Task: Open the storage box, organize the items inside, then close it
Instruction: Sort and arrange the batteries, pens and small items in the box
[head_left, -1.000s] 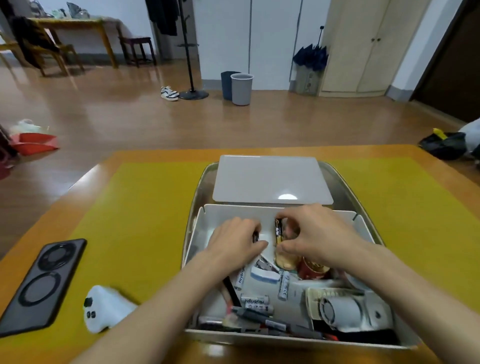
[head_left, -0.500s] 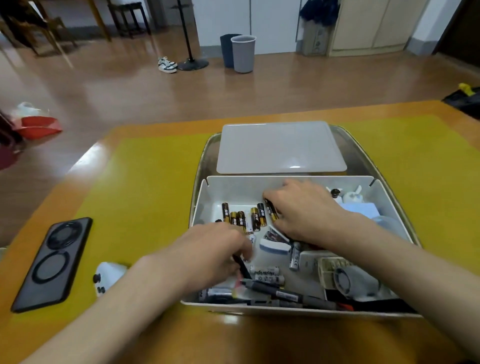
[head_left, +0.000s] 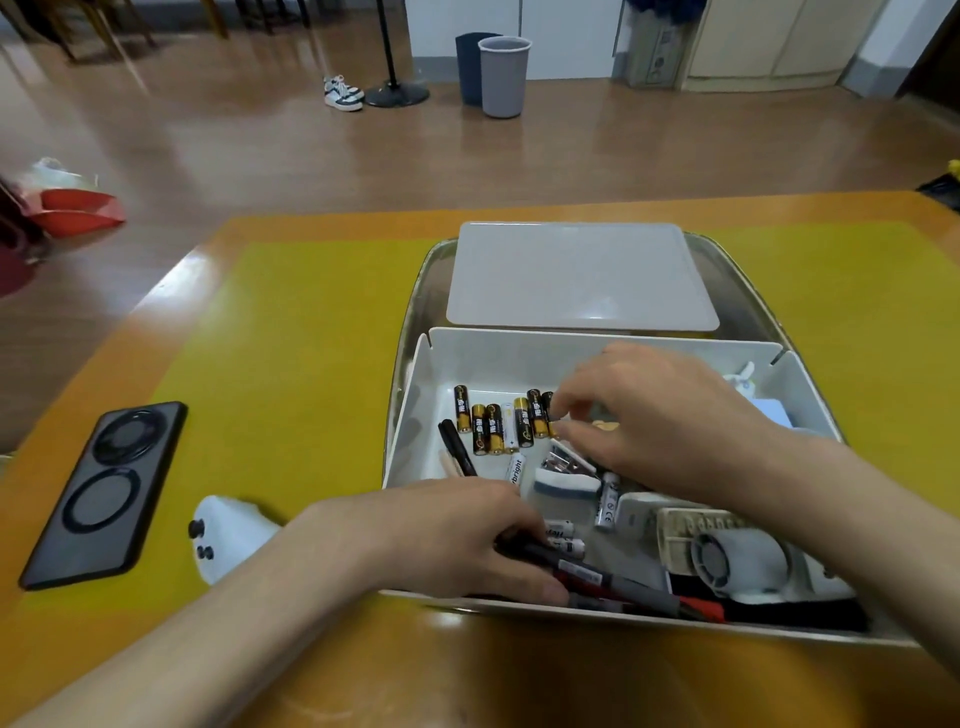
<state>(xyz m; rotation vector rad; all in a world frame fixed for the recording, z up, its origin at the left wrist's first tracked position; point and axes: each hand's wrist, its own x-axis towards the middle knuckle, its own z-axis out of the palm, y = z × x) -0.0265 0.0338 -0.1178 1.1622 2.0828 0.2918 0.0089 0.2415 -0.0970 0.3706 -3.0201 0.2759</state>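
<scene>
Reaching back from the battery row, the left hand (head_left: 462, 535) had dropped to the box's (head_left: 415, 395) near wall and now gripped the pens (head_left: 613, 577) there, so sorting had moved on to them. The right hand (head_left: 660, 421) pinched what looked like the row's last battery (head_left: 548, 413). Inside the box, batteries (head_left: 493, 426) stood aligned by its far wall; a fan (head_left: 727, 556) lay near-right. The lid (head_left: 576, 275) lay beyond the box.

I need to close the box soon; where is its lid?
In the head view the white lid lies flat in the metal tray, just beyond the open storage box's far wall, mid-table.
</scene>
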